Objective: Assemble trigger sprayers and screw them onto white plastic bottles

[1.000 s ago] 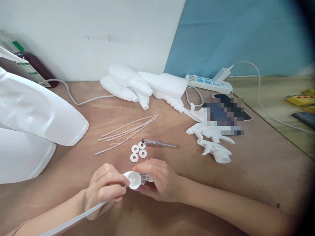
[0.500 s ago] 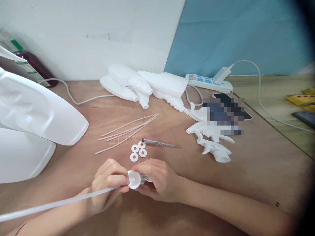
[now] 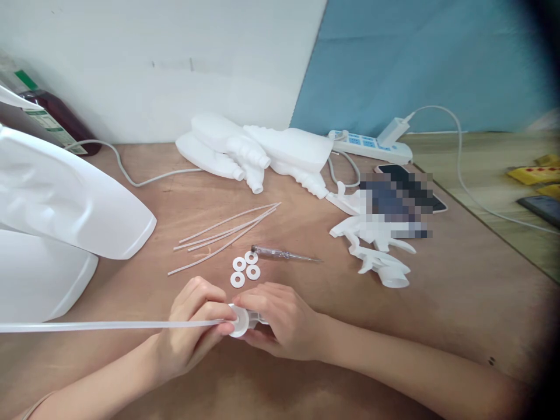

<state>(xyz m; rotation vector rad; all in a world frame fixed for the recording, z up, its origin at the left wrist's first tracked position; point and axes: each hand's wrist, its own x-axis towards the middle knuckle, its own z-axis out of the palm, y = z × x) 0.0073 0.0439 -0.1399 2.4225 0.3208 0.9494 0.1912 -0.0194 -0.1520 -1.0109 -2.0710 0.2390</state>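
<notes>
My left hand (image 3: 196,326) pinches a thin white plastic tube (image 3: 96,326) close to its end, and the rest of the tube runs out of view at the left. That end meets the round open underside of a white trigger spray head (image 3: 240,326); my fingers hide whether it sits inside. Wrapped round the spray head's body is my right hand (image 3: 284,321), which covers most of it. Just beyond the hands lie several flat white washers (image 3: 237,280) and a clear-handled screwdriver (image 3: 280,253).
Several loose tubes (image 3: 219,239) lie on the table. More spray heads (image 3: 376,256) and a phone (image 3: 431,189) are at the right. White bottles (image 3: 297,149) lie at the back near a power strip (image 3: 371,146); large white bottles (image 3: 87,192) stand at the left.
The tube has swung from a slant to nearly level. My left hand has moved slightly right, bringing the tube's end over the middle of the spray head's opening. My right hand keeps its hold.
</notes>
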